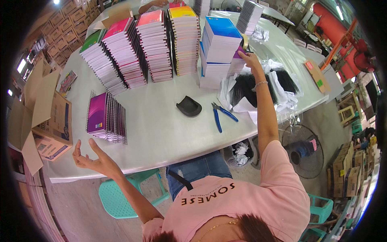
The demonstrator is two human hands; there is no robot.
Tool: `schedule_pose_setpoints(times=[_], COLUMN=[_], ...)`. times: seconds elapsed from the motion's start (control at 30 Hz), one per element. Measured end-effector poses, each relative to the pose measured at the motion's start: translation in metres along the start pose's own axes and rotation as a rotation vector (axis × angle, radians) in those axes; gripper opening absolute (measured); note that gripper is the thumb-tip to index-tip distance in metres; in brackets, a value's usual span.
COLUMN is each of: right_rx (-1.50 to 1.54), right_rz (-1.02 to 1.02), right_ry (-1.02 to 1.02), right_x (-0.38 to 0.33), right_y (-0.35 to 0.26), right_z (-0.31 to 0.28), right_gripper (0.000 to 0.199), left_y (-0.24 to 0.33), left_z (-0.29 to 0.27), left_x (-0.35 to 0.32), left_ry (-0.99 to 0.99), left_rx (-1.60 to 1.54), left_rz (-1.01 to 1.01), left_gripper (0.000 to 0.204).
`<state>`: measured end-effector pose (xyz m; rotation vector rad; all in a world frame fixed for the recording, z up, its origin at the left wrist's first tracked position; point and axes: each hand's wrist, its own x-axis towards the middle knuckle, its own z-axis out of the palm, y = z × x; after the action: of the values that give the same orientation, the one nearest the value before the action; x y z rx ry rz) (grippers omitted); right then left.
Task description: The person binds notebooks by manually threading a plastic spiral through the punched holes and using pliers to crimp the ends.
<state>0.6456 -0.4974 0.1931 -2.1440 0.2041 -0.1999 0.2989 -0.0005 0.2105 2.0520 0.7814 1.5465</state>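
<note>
White worktable (157, 149), workshop floor around it. Bound so far, by the look of it: small purple notebook pile (98, 115) at left front, coils in; the four tall notebook stacks (183, 48) at the back also show binding along their edges. Likely left: blue-topped stack (222, 44) and purple-topped stack (237, 56) beside it, no coils visible. Loose black coils (244, 90) lie in wrapping. Left hand (92, 158) open, empty, near the purple pile. Right hand (250, 60) touches the purple-topped stack; can't tell if gripping.
</note>
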Motion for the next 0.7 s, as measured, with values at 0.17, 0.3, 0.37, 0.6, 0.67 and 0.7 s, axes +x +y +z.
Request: schedule_pose_setpoints(times=[0.17, 0.3, 0.37, 0.6, 0.67, 0.7], right_rx=[0.327, 0.403, 0.194, 0.043, 0.087, 0.105], right_rz=[-0.12, -0.204, -0.265, -0.356, -0.346, -0.34], right_ry=[0.049, 0.144, 0.259, 0.298, 0.41, 0.471], right_x=[0.001, 0.001, 0.003, -0.018, -0.025, -0.029], right_y=[0.005, 0.013, 0.02, 0.008, -0.001, -0.005], right_z=[-0.004, -0.003, -0.007, -0.006, -0.003, -0.003], right_gripper=[0.034, 0.032, 0.032, 0.032, 0.03, 0.028], left_y=[0.013, 0.047, 0.068, 0.142, 0.154, 0.161], left_z=[0.001, 0.022, 0.037, 0.059, 0.061, 0.061], left_x=[-0.015, -0.037, -0.052, -0.091, -0.097, -0.1], left_ry=[-0.052, -0.156, -0.26, -0.566, -0.644, -0.677], left_rx=[-0.123, -0.288, -0.436, -0.71, -0.782, -0.802], left_rz=[0.001, 0.038, 0.061, 0.139, 0.121, 0.124], left_gripper=[0.03, 0.024, 0.023, 0.014, 0.012, 0.012])
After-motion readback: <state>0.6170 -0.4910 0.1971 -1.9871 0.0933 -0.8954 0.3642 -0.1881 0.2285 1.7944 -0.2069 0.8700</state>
